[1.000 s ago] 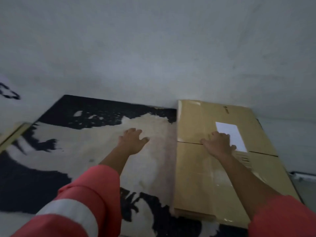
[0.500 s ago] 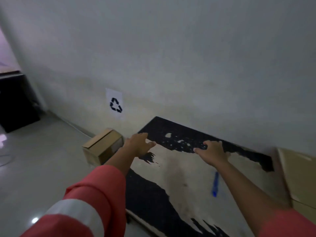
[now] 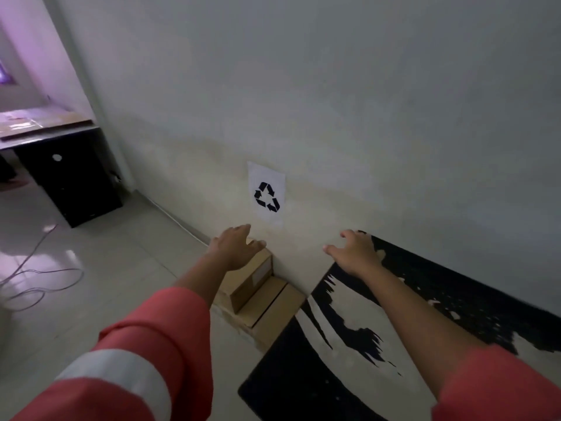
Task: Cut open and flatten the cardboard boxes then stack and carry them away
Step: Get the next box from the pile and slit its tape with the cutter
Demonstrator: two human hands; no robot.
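A small brown cardboard box (image 3: pixel 253 276) sits on the floor against the wall, on top of a flatter cardboard piece (image 3: pixel 273 311). My left hand (image 3: pixel 235 249) hovers just above the small box with fingers spread and holds nothing. My right hand (image 3: pixel 353 252) reaches out to the right of the box, fingers relaxed, over the far corner of a black-and-cream rug (image 3: pixel 364 344). Both arms wear red sleeves with a reflective band.
A white paper with a black recycling symbol (image 3: pixel 267 196) is stuck on the wall above the box. A black cabinet under a desk (image 3: pixel 73 177) stands at the left. A thin white cable (image 3: pixel 36 275) loops on the tiled floor.
The view swung left, away from the large flat box. Both hands moved left along the rug. My left hand now hovers over the small box by the wall.
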